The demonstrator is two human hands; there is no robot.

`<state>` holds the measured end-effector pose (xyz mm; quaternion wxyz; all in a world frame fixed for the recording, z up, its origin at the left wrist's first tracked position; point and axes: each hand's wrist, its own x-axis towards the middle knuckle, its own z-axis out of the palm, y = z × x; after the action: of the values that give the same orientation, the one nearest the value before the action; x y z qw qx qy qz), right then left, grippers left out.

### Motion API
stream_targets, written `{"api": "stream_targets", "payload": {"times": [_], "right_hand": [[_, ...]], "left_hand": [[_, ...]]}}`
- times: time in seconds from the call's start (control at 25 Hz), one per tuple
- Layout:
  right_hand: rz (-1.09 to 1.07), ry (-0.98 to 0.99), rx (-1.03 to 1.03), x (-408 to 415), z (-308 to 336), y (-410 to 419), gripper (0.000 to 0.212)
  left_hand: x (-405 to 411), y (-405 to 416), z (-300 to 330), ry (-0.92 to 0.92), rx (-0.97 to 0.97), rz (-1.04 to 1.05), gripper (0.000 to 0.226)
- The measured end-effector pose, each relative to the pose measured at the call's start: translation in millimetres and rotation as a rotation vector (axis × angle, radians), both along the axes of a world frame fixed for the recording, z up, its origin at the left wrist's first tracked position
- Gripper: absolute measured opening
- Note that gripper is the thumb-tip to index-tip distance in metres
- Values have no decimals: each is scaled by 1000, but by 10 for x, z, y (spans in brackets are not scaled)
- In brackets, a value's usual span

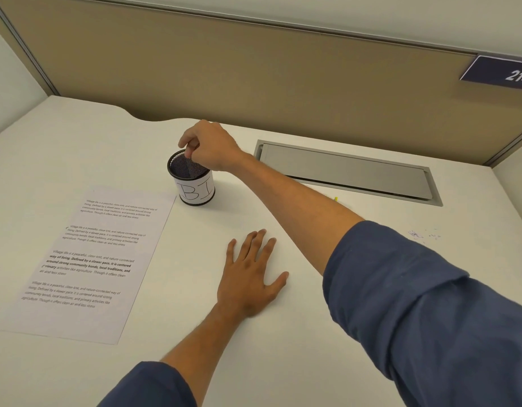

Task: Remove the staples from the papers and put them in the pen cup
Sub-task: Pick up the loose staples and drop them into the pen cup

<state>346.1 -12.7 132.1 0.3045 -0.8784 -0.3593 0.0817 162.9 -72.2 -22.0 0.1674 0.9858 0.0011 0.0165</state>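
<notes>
A black mesh pen cup point(192, 183) with a white label marked "BI" stands on the white desk, just beyond the top right corner of a printed sheet of paper point(89, 262). My right hand point(208, 146) hovers over the cup's rim, thumb and fingertips pinched together above the opening; whatever they pinch is too small to make out. My left hand point(251, 271) lies flat on the desk with its fingers spread, right of the paper and holding nothing. No staple is visible on the paper.
A grey cable-port flap point(348, 171) is set into the desk at the back right. A small yellow object point(336, 198) peeks out beside my right forearm. Tiny purple specks point(421, 235) lie at the right. A beige partition wall with a "214" sign point(500, 73) backs the desk.
</notes>
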Motion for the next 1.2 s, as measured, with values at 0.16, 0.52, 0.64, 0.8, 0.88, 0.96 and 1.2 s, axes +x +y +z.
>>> {"api": "stream_targets", "payload": {"times": [0.16, 0.52, 0.64, 0.8, 0.88, 0.96, 1.2], "right_hand": [[-81, -16, 21, 15, -73, -82, 25], [-101, -33, 95, -51, -137, -143, 21], [-147, 0, 217, -82, -151, -175, 13], [-255, 8, 293, -79, -346, -582, 9], [-272, 50, 249, -127, -548, -861, 12], [-296, 106, 209, -195, -747, -1097, 13], [-201, 124, -42, -394, -1028, -1362, 21]], "left_hand": [[-7, 2, -6, -4, 7, -3, 74], [-17, -3, 5, -1, 15, 3, 74], [-11, -2, 10, -1, 9, 4, 74], [-17, -6, 2, -17, -4, 5, 73], [-14, -7, -4, -29, -11, 6, 73], [-10, -8, -8, -31, -5, 6, 73], [-10, -9, -6, -23, 6, 3, 75]]}}
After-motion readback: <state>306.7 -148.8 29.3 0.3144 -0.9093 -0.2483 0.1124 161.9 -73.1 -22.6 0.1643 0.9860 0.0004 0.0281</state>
